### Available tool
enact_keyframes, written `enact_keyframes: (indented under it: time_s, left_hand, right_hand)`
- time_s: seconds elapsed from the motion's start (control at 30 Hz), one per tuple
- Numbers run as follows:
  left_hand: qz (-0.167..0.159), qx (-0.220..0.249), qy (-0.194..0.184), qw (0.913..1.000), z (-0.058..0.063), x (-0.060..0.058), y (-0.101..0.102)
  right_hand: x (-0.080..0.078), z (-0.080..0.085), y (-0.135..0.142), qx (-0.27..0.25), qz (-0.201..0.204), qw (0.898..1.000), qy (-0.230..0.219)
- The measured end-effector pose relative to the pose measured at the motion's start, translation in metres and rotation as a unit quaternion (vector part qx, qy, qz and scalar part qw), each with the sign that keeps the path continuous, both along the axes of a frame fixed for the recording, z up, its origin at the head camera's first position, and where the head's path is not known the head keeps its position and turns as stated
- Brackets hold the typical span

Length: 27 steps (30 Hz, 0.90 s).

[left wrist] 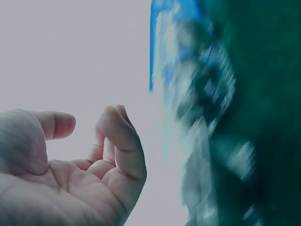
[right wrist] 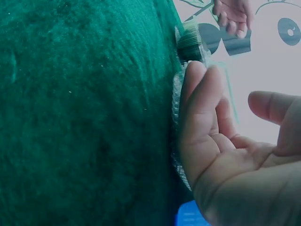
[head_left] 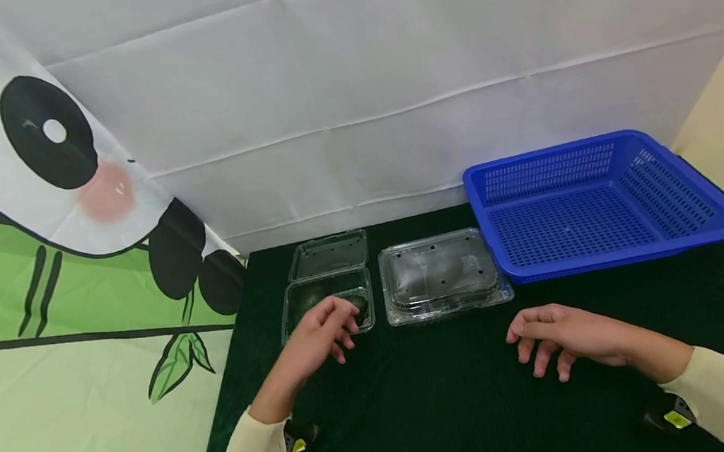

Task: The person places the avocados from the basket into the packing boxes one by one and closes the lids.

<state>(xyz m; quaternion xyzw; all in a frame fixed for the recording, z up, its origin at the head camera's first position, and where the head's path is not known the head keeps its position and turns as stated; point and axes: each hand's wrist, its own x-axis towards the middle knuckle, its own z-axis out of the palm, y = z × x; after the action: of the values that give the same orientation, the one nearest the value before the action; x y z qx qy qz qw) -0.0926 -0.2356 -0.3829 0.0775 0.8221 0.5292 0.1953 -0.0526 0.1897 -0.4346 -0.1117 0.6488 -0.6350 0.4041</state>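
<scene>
My left hand [head_left: 321, 332] hangs over the near edge of an open clear plastic clamshell box [head_left: 285, 317], its fingers loosely bent and nothing between them. Inside that box sits a dark rounded thing [head_left: 359, 303], partly behind the fingers. The box's lid [head_left: 329, 255] lies folded back toward the wall. To its right is a second clear clamshell box [head_left: 442, 273], with its lid down. Over the dark green cloth, in front of the blue basket [head_left: 509, 275], my right hand [head_left: 569, 337] holds nothing, fingers loosely bent. The left wrist view shows the boxes blurred.
The blue basket stands at the back right, its near left corner against the lidded box. A white cloth wall [head_left: 332, 164] rises behind the table, and a printed cartoon sheet [head_left: 86, 290] hangs on the left. The dark green cloth [head_left: 440, 404] covers the table.
</scene>
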Motion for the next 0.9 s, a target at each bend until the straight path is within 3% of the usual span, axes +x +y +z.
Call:
enact_keyframes:
  time_s: [0.17,0.37,0.6,0.77,0.9]
  left_hand:
    - [0.029,-0.05,0.076,0.9954,0.019,-0.028,-0.021]
    - [0.039,-0.108,0.136,0.984,0.028,-0.057,-0.036]
    - [0.061,-0.142,0.137,0.9784,0.027,-0.078,-0.05]
    - [0.065,-0.197,0.136,0.9687,0.022,-0.09,-0.058]
    - [0.062,-0.232,0.121,0.9631,0.013,-0.101,-0.065]
  right_hand:
    - [0.001,0.005,0.003,-0.008,0.026,0.999,0.029]
    - [0.002,0.016,0.007,0.0,0.039,0.997,0.072]
    - [0.004,0.039,0.016,0.015,0.059,0.989,0.133]
    - [0.006,0.061,0.023,0.049,0.051,0.98,0.184]
    - [0.009,0.074,0.028,0.102,0.029,0.962,0.253]
